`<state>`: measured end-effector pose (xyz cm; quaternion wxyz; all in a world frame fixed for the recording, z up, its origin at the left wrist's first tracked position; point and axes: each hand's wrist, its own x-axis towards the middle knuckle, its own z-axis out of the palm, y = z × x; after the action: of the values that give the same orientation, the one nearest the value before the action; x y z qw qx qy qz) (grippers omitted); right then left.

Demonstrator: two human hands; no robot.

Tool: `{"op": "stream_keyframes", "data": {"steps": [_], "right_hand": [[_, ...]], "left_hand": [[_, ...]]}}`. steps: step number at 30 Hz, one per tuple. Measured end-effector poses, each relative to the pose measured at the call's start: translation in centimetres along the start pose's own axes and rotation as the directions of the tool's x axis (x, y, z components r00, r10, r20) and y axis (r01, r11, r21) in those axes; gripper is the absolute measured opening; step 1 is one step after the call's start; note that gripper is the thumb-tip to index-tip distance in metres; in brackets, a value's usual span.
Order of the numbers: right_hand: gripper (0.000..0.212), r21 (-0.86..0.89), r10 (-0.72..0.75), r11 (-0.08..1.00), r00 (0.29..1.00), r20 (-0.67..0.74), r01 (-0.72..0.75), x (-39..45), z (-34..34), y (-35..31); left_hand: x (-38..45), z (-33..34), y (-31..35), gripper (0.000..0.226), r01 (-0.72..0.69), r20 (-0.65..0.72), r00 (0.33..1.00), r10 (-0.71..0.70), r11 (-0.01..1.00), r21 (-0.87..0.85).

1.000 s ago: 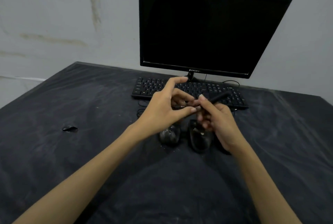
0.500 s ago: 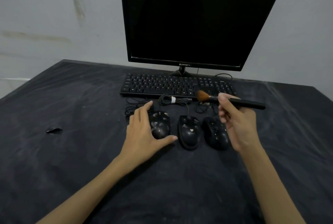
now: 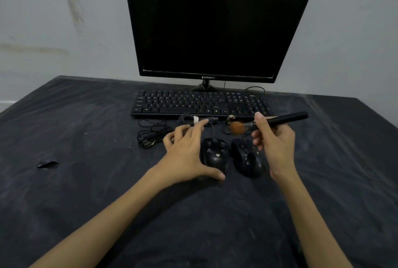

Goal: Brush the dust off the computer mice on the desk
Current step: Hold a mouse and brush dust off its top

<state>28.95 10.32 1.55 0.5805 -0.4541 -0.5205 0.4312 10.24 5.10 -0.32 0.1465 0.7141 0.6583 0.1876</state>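
Note:
Three black computer mice lie side by side on the dusty black desk [image 3: 86, 181]. My left hand [image 3: 185, 151] lies over the left mouse and hides it, with fingers curved round it and the thumb stretched below the middle mouse [image 3: 214, 155]. The right mouse [image 3: 247, 159] lies uncovered beside it. My right hand [image 3: 275, 145] pinches the black handle of a brush [image 3: 284, 119]. Its orange-brown bristles [image 3: 237, 128] hover just beyond the right mouse, apart from it.
A black keyboard [image 3: 200, 104] and a dark monitor [image 3: 215, 26] stand behind the mice. Coiled mouse cables [image 3: 154, 133] lie between the keyboard and my left hand. A small dark scrap [image 3: 47, 164] lies on the desk at left.
My left hand has slid right onto the left mouse and now covers it. The brush head has dropped lower, toward the mice, with the handle tilted up to the right.

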Motion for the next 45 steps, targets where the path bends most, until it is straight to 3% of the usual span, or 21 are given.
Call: {"op": "stream_keyframes", "data": {"steps": [3,10,19,22,26,30,38,40,43,45], "right_hand": [[0.024,-0.068,-0.022,0.997,1.0,0.003,0.022,-0.1,0.1,0.2],[0.019,-0.146,-0.08,0.986,0.997,-0.01,0.077,0.1,0.0,0.6],[0.007,-0.139,-0.121,0.983,0.992,0.016,0.123,0.4,-0.6,0.3],[0.014,-0.111,-0.093,0.989,0.995,0.038,0.097,0.6,-0.9,0.3],[0.011,-0.214,-0.087,0.971,0.993,0.081,0.103,0.2,-1.0,0.7],[0.007,-0.458,-0.125,0.873,0.984,0.126,0.17,-0.7,-0.7,0.8],[0.002,-0.535,-0.072,0.813,0.952,0.297,0.228,-1.8,0.7,1.4],[0.005,-0.631,-0.053,0.733,0.946,0.32,0.254,-1.8,0.6,1.7],[0.01,-0.763,-0.14,0.552,0.939,0.313,0.337,-1.2,0.1,1.9],[0.006,-0.736,-0.18,0.599,0.949,0.259,0.314,-1.2,0.1,1.6]], "left_hand": [[1.2,-0.6,0.3,0.133,-0.014,0.186,0.982,0.019,0.999,-0.029],[3.8,-1.3,0.6,0.139,0.014,0.314,0.949,-0.021,1.0,0.027],[2.0,-1.6,0.3,0.135,-0.056,0.252,0.966,0.05,0.998,0.015],[0.9,-1.4,0.2,0.135,-0.093,0.225,0.971,0.083,0.995,0.035],[0.7,-1.6,0.2,0.134,-0.064,0.259,0.965,0.052,0.997,0.038],[1.1,-1.7,0.5,0.136,-0.053,0.282,0.959,0.035,0.997,0.055],[1.1,-1.5,0.4,0.139,-0.032,0.273,0.962,0.018,0.998,0.048],[1.1,-1.4,0.4,0.139,-0.032,0.273,0.962,0.015,0.998,0.056],[1.1,-1.5,0.4,0.139,-0.03,0.277,0.961,0.012,0.998,0.062],[1.1,-1.6,0.5,0.14,-0.03,0.279,0.96,0.011,0.997,0.065]]}}
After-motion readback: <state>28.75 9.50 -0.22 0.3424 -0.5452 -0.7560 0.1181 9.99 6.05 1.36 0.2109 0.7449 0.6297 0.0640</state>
